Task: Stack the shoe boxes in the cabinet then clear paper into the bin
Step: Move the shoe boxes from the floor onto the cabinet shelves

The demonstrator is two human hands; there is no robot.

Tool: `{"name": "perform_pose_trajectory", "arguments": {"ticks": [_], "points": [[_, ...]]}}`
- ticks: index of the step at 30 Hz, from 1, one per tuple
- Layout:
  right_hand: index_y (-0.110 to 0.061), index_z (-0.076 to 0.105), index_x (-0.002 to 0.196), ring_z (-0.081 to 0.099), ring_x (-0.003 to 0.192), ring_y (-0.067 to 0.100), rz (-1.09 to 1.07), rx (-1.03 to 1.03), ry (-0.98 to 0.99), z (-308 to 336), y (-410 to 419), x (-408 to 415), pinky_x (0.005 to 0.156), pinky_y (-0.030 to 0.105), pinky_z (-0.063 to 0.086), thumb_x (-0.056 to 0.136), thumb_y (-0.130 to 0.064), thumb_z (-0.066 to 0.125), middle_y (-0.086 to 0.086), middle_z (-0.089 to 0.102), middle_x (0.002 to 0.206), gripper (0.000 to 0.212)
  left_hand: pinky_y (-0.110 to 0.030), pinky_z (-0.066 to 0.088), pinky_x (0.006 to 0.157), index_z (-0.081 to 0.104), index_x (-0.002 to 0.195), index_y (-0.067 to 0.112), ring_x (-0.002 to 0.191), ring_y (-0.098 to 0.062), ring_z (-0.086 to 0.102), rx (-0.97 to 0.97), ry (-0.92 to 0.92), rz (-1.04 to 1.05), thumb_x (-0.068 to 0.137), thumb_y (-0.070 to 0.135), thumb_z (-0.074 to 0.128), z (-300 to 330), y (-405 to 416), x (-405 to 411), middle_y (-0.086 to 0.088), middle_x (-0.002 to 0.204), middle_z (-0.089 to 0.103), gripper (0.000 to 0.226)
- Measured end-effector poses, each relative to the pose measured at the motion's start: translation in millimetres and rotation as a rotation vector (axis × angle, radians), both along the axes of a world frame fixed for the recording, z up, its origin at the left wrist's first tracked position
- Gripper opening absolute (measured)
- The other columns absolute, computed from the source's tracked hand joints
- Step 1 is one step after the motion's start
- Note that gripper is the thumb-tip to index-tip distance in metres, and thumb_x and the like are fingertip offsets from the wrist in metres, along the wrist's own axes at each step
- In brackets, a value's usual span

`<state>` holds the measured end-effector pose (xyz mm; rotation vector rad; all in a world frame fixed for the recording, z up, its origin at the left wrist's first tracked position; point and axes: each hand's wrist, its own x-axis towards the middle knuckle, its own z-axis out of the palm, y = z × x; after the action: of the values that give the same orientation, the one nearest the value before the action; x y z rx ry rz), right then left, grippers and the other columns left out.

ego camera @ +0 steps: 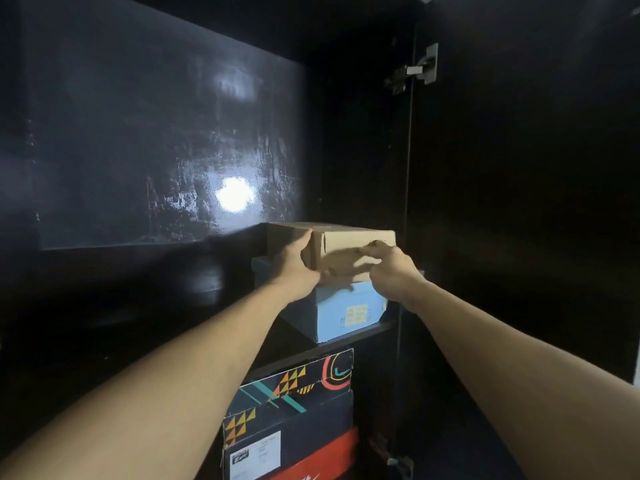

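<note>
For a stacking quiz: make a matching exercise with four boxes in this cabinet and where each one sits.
Things:
1. brown cardboard box
2. light blue box
3. patterned box
4. red box

Places:
A. bottom of the lower stack
B. upper shelf, under another box
C. top of the lower stack
D. held by both hands, on top

Pairs: 1-D, 2-B, 3-C, 4-A

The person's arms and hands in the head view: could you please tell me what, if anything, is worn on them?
Nothing visible is worn. The left hand and right hand are bare, with no gloves, rings or watch showing. Both forearms are uncovered right to the frame's edge, and no sleeves appear.
</note>
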<state>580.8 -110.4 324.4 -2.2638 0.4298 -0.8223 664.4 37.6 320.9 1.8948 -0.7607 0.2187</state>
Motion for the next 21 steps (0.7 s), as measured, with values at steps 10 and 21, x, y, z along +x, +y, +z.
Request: {"name": "perform_pose_trajectory", "arguments": {"ticks": [10,21], "points": [[-0.021,0.035,0.149,0.051,0.122,0.026,0.070,-0.050,0.101,-6,-15,26,0.063,0.019,0.045,0.092,0.004,0.035,0.006,0.034,0.153,0.063,-0.019,0.033,0.097,0.033,0.149,0.014,0.134,-0.020,0.043,0.072,-0.017,0.022,0.080,0.011,0.076,-15,-14,24,-0.005,0.146,0.046,0.081],[-0.010,0.056,0.133,0.061,0.110,0.024,-0.019,-0.107,0.153,4,-25,-40,0.090,0.033,0.052,0.091,-0.009,0.055,0.007,0.060,0.130,0.042,-0.017,0.030,0.081,0.062,0.102,0.010,0.117,-0.020,0.044,-0.079,-0.265,0.134,0.081,0.002,0.064,-21,-28,-30,-0.004,0.115,0.052,0.023]]}}
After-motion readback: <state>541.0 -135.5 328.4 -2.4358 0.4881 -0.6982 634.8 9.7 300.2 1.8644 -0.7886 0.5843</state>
